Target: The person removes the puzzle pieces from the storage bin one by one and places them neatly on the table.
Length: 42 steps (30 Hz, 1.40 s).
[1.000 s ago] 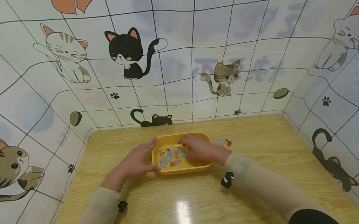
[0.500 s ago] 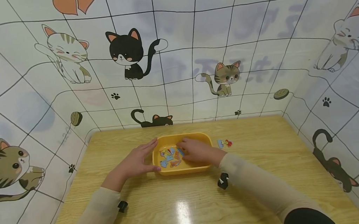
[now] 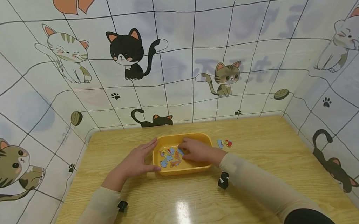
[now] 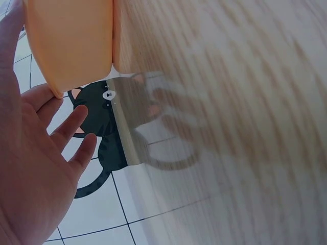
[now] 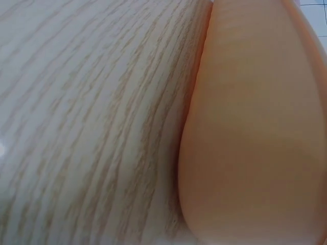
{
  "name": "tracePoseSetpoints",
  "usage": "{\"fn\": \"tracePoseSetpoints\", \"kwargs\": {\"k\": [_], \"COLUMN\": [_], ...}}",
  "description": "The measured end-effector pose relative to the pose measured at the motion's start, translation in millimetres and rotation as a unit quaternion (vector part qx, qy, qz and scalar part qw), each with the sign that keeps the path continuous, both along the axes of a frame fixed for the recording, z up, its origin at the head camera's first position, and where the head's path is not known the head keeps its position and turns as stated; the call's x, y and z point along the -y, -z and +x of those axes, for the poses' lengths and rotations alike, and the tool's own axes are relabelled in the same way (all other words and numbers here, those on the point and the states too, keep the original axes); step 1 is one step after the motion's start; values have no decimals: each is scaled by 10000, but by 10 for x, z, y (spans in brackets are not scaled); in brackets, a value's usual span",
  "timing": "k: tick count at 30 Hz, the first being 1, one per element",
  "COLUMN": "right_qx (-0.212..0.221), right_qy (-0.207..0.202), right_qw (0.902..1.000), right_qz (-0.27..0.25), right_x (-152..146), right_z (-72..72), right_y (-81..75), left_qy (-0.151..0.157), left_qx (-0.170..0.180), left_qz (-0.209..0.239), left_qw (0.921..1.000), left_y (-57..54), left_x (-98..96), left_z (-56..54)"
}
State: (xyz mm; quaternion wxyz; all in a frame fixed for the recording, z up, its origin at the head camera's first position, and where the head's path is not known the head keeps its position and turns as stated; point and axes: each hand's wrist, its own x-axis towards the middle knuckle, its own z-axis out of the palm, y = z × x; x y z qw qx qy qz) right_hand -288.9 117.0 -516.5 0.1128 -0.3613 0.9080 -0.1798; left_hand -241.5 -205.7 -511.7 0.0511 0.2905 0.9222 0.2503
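A person's two bare hands meet a yellow tray (image 3: 184,171) at the far side of a wooden table (image 3: 142,206), the tray's long axis running left to right, roughly parallel to the table's far edge. The left hand (image 3: 135,160) spans the tray's left end, thumb at the near-left corner, fingers extended toward the far-left corner; the left wrist view shows a fingertip against the tray and the other fingers spread apart. The right hand (image 3: 198,150) reaches over the tray's right half, fingers bent and pointing left. Small printed pieces (image 3: 169,157) lie scattered in the tray's left half, between the two hands. The key relation is at the cluster's right side: a blue piece (image 3: 180,151) sits right at the right fingertips, clearly nearer that hand than the left, its visible part slanting from the far left toward the near right. Whether the right fingers pinch it cannot be told. Two more pieces (image 3: 220,144) lie on the table, just beyond the tray's right edge.
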Motion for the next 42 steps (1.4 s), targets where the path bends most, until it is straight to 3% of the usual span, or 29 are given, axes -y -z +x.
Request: {"fn": "tracePoseSetpoints", "kwargs": {"k": [5,13,26,35,42], "right_qx": [156,39,155,181,19], "right_qy": [5,68,492,679,639], "right_qw": [9999,9999,9956,9935,9895], "right_qz": [-56,-117,-785,-900,-1299], "right_x": [-15,-13,-44,-184,-369], "right_z": [-25,-55,1,58,81], "right_y": [-2,-1,-68,-200,-293], "left_qy": [7,0,-28,-5,-17], "left_qx": [9,16,47,2,12], "left_qz": [57,63,-26,-59,-10], "left_qw": [10000,10000,10000,10000,10000], "left_y": [-10,-2,5,18,-7], "left_x": [-4,-2,2,3,-3], "left_z": [6,1,-8,-14,-7]}}
